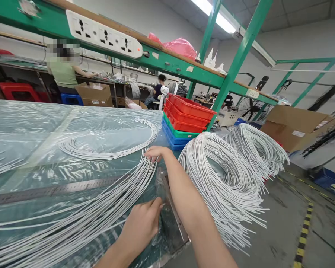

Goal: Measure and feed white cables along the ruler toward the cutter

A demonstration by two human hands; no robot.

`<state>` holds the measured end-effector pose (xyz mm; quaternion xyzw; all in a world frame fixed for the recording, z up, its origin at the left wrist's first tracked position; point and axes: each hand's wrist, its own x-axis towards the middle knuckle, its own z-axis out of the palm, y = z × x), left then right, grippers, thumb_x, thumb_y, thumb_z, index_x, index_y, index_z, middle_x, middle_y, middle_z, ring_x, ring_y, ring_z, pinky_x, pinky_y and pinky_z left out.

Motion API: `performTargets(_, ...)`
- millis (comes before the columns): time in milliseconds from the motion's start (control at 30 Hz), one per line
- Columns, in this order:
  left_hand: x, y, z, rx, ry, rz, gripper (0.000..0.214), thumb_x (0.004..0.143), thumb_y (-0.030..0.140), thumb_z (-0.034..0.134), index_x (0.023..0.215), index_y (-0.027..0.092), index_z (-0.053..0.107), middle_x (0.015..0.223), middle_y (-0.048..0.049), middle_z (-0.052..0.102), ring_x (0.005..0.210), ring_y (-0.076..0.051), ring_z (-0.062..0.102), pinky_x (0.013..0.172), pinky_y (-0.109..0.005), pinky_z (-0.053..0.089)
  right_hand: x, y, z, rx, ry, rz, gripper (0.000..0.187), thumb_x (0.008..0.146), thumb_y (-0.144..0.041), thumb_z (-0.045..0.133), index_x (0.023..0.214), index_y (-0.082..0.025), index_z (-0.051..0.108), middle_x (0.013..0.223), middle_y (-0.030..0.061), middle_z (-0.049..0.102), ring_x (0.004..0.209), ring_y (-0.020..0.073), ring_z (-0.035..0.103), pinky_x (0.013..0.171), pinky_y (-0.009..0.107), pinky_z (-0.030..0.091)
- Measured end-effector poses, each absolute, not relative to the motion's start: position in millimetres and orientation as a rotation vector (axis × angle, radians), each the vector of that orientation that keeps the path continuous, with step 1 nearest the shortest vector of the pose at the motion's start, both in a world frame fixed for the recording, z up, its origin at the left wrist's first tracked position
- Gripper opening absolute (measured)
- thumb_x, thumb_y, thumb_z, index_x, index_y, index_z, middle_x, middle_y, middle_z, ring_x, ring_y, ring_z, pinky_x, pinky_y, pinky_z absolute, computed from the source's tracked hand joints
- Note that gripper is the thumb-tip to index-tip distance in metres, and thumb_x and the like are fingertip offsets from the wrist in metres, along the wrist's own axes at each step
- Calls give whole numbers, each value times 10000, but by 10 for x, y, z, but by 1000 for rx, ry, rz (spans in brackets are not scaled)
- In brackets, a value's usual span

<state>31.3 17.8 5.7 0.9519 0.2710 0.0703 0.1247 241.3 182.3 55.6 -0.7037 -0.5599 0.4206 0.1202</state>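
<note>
There is a single view, from a camera worn on the person's head, looking forward and down and tilted, so the green shelf frame [226,85] leans across the picture. It sits close over the plastic-covered workbench [30,123], whose near edge fills the lower left. Both forearms enter from the bottom edge, close to the lens. Farther off, the view reaches other benches and a co-worker [63,69], though that distance is probably distorted by the wide lens.
</note>
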Motion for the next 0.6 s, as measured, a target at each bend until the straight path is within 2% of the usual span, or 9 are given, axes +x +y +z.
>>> performTargets(200, 314, 172, 70, 2775, 790, 241, 267, 1003, 166, 293, 923, 204, 545, 777, -44, 677, 674, -234, 649, 549, -304, 229, 2401, 1833, 549, -2071, -1645, 1229, 328, 855, -430, 705, 1022, -160, 625, 1172, 105, 698, 835, 240, 745, 623, 286, 586)
performTargets(600, 300, 124, 38, 2759, 823, 273, 235, 990, 157, 332, 915, 202, 550, 817, -41, 693, 764, -237, 679, 591, -335, 270, 2361, 1806, 503, -2071, -1674, 1229, 292, 902, -409, 661, 1058, -164, 630, 1157, 106, 692, 811, 219, 738, 643, 294, 586)
